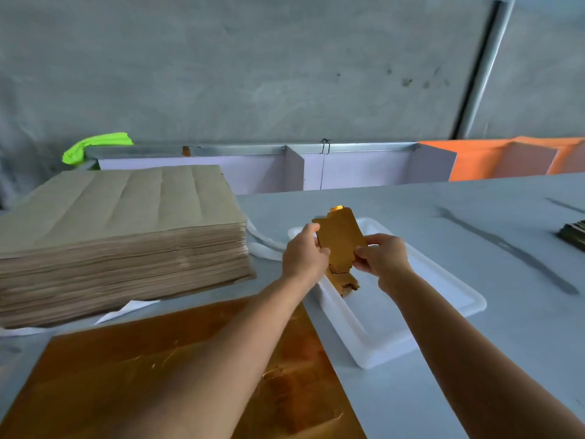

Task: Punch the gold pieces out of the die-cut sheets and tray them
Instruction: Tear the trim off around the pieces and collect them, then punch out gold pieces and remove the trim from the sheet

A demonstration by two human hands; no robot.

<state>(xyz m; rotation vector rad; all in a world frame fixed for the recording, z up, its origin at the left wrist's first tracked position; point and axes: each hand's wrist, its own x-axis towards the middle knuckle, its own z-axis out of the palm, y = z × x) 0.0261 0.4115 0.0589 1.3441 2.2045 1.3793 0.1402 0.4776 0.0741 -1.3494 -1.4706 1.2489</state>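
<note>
Beyond the glossy gold die-cut sheet [177,369], the left hand [302,259] and right hand [384,259] are pinching a thin, light, bendable-looking gold card piece [340,237] by its edges above the white plastic tray [443,289].

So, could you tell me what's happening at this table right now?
A person holds a gold piece over the white tray, pinching it with the left hand and right hand. A few gold pieces already lie in the tray. A gold sheet lies flat on the table in front of the person, and a tall stack of brown sheets sits to the left.
</note>
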